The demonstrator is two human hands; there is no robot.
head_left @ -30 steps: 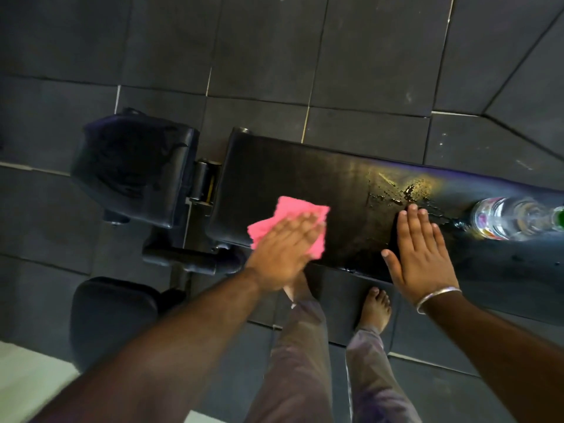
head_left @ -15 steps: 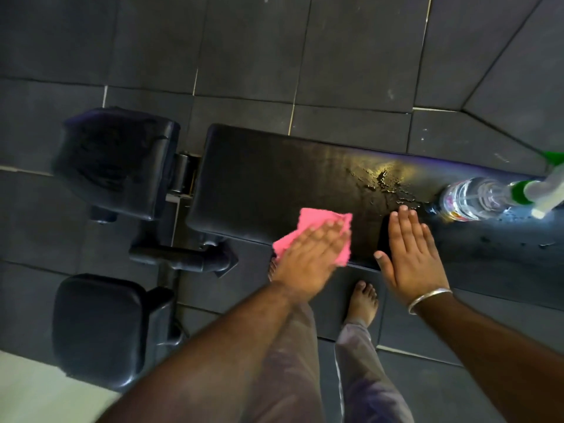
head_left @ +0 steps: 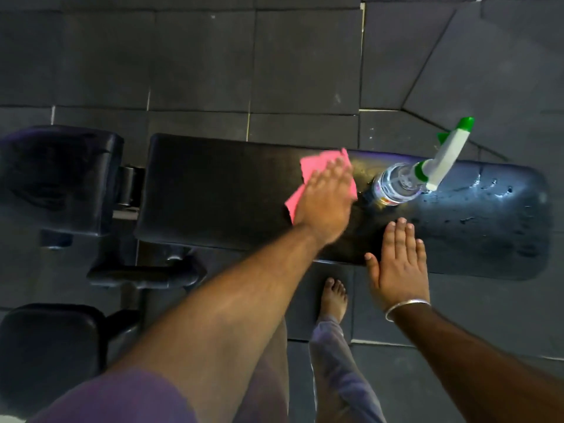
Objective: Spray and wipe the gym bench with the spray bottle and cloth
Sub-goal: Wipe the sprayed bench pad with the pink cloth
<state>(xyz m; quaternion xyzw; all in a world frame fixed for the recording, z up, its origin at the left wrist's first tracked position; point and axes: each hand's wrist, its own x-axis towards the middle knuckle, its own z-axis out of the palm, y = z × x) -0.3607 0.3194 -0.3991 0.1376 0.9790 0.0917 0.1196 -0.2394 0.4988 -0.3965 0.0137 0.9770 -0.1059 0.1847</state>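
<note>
A long black padded gym bench [head_left: 219, 193] runs left to right below me. My left hand [head_left: 328, 203] lies flat with straight fingers on a pink cloth [head_left: 317, 169], pressing it onto the pad's middle. Just right of the cloth stands a clear spray bottle [head_left: 396, 186] with a white and green trigger head. My right hand [head_left: 396, 261] rests flat and open on the near edge of the pad, below the bottle. Droplets glisten on the pad's right end [head_left: 494, 193].
A separate black seat pad [head_left: 58, 178] sits left of the bench, with a roller pad [head_left: 52, 343] and metal frame [head_left: 143, 276] lower left. My bare foot [head_left: 334, 297] stands on the dark rubber floor tiles [head_left: 274, 56] beside the bench.
My left hand has slid the pink cloth rightward and further across the pad, up to the bottle. My right hand stays flat on the near edge. The view has shifted right.
</note>
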